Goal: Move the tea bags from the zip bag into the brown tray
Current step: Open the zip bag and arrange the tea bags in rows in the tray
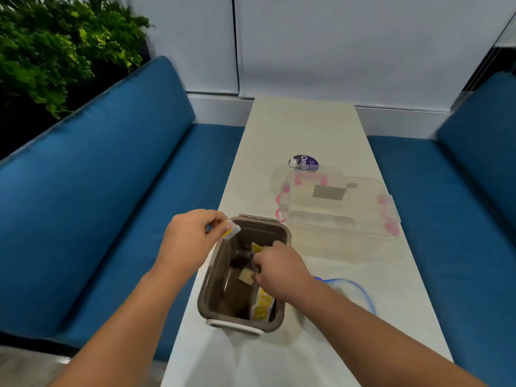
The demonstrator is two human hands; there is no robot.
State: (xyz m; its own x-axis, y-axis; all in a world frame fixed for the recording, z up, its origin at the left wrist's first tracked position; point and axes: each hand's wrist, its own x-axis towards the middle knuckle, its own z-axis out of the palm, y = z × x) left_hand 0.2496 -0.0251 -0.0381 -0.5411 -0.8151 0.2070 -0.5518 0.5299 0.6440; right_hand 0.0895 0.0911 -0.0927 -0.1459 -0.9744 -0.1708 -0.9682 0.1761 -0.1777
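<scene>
Head view shows white table (307, 129) between blue benches (97, 191).

Body in view: two arms only. The left forearm (125, 317) is recorded as bare along its whole visible length, from the frame edge below and left of the brown tray (259, 220) up to the wrist. The right forearm (377, 333), below and right of the tray, is likewise uncovered from frame edge to wrist.

The left hand (190, 241), beside the tray's far-left corner, is noted as bare. The right hand (282, 268), over the tray's interior, is also bare, and its knuckles are seen as rounded ridges. Outlines of both hands are softened by blur, so nail detail cannot be resolved.
</scene>
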